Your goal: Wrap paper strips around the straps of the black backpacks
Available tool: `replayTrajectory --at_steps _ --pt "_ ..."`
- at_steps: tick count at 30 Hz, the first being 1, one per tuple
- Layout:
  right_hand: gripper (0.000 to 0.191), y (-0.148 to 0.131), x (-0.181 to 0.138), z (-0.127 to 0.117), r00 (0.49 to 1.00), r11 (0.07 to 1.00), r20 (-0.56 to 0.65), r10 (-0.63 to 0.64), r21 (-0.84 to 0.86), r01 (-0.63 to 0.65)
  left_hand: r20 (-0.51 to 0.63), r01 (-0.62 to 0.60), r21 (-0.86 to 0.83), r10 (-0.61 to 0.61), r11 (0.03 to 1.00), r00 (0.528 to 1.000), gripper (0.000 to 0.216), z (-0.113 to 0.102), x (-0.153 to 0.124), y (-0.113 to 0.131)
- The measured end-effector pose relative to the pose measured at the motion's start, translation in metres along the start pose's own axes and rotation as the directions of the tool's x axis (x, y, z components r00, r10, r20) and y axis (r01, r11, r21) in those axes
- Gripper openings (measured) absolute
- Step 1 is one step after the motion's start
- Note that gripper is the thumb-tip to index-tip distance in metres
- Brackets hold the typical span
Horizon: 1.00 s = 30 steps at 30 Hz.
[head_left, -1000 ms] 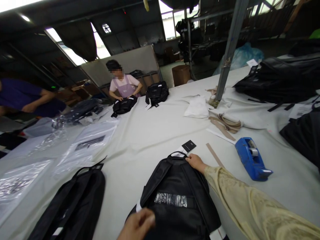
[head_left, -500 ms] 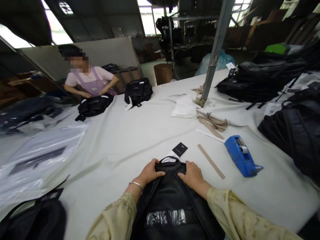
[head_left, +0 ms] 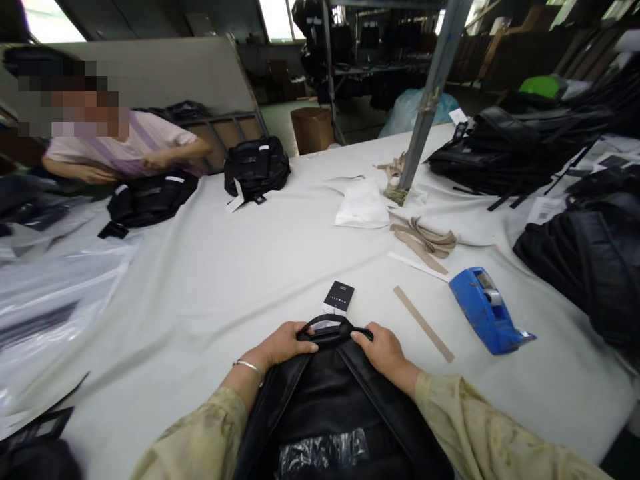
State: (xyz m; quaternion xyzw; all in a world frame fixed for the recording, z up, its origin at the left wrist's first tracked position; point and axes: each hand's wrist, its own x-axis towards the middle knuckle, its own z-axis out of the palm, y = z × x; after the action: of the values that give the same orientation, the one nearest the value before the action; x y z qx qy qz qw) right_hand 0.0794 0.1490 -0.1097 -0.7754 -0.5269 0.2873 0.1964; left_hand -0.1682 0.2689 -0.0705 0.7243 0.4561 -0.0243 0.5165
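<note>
A black backpack [head_left: 320, 400] lies in front of me with its shoulder straps facing up and its top pointing away. My left hand [head_left: 283, 345] grips the top edge on the left, thumb above and fingers tucked behind. On the other side of the carry loop, my right hand [head_left: 383, 348] pinches the same edge near the right strap. Beyond the loop, a black hang tag [head_left: 339, 297] rests on the cloth. Clear plastic film [head_left: 323, 453] covers a band across the back panel.
A blue tape dispenser [head_left: 485, 310] and a brown strip [head_left: 423, 323] lie to the right. More black backpacks [head_left: 520, 157] are piled at far right. Plastic bags [head_left: 60, 287] spread at left. A metal post [head_left: 430, 100] rises from the table. Across it, a co-worker [head_left: 115, 143] handles another backpack.
Both hands still grip the backpack's top edge, which has shifted slightly left. The hang tag has swung left and stands straighter. My view has turned, and the co-worker appears farther left.
</note>
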Motion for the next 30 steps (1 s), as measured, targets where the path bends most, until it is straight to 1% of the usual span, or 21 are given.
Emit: replayTrajectory --at_steps 1,3,4,6,8,10,12,13,15,17,19,20,22,24,25,27,30 --pt "0.041 0.001 0.001 0.001 1.0 1.0 -0.009 -0.012 -0.01 0.012 0.017 0.021 0.038 -0.021 0.999 1.0 0.038 -0.001 0.001 0.002" --pt "0.041 0.004 0.002 0.004 0.999 0.999 -0.024 -0.043 -0.034 0.042 0.038 0.023 0.108 -0.027 0.994 0.999 0.034 -0.002 0.002 0.005" --pt "0.041 0.006 0.002 0.004 0.998 0.997 -0.028 -0.061 -0.046 0.059 0.03 0.008 0.134 -0.012 0.991 0.999 0.033 -0.001 0.002 0.006" --pt "0.04 0.009 0.002 0.006 0.995 0.993 -0.034 -0.093 -0.073 0.09 -0.026 -0.035 0.172 0.04 0.984 0.999 0.03 0.0 0.002 0.007" --pt "0.039 0.012 0.002 0.007 0.992 0.987 -0.033 -0.125 -0.109 0.121 -0.06 -0.092 0.146 0.102 0.985 0.993 0.033 0.001 0.002 0.008" --pt "0.038 0.014 0.003 0.008 0.983 0.975 -0.025 -0.183 -0.132 0.178 -0.013 -0.13 0.062 0.132 0.989 0.991 0.039 0.001 0.002 0.009" --pt "0.033 0.014 0.004 0.007 0.958 0.953 -0.02 -0.286 -0.109 0.282 0.045 -0.135 0.01 0.135 0.991 0.99 0.042 0.002 0.003 0.011" --pt "0.032 0.013 0.006 0.006 0.94 0.937 -0.019 -0.342 -0.084 0.339 0.051 -0.138 0.015 0.137 0.99 0.989 0.043 0.002 0.003 0.012" --pt "0.037 0.009 0.01 0.003 0.907 0.907 -0.011 -0.42 -0.022 0.42 0.019 -0.17 0.054 0.169 0.984 0.985 0.047 0.003 0.003 0.014" --pt "0.047 0.003 0.015 0.0 0.894 0.894 0.021 -0.447 0.033 0.446 -0.011 -0.211 0.096 0.213 0.973 0.977 0.054 0.004 0.004 0.017" --pt "0.05 -0.004 0.02 -0.003 0.897 0.899 0.065 -0.438 0.065 0.434 0.004 -0.214 0.143 0.215 0.966 0.977 0.056 0.003 0.004 0.019" --pt "0.046 -0.008 0.022 -0.004 0.902 0.906 0.088 -0.422 0.058 0.419 0.03 -0.2 0.175 0.198 0.964 0.98 0.054 0.003 0.005 0.02" --pt "0.036 -0.014 0.024 -0.005 0.928 0.933 0.122 -0.353 -0.024 0.359 0.094 -0.159 0.26 0.139 0.953 0.986 0.047 0.001 0.008 0.022" --pt "0.038 -0.018 0.025 -0.005 0.956 0.946 0.131 -0.262 -0.16 0.282 0.113 -0.109 0.368 0.071 0.923 0.991 0.041 0.001 0.012 0.021" --pt "0.041 -0.019 0.025 -0.003 0.966 0.944 0.132 -0.221 -0.221 0.246 0.091 -0.078 0.427 0.043 0.901 0.995 0.041 0.001 0.014 0.02" --pt "0.044 -0.019 0.027 0.0 0.979 0.936 0.134 -0.151 -0.3 0.185 0.01 0.002 0.533 -0.008 0.846 1.0 0.045 0.004 0.019 0.016" --pt "0.043 -0.014 0.029 0.006 0.987 0.935 0.139 -0.077 -0.334 0.12 -0.114 0.153 0.601 -0.105 0.784 0.988 0.053 0.012 0.025 0.008"
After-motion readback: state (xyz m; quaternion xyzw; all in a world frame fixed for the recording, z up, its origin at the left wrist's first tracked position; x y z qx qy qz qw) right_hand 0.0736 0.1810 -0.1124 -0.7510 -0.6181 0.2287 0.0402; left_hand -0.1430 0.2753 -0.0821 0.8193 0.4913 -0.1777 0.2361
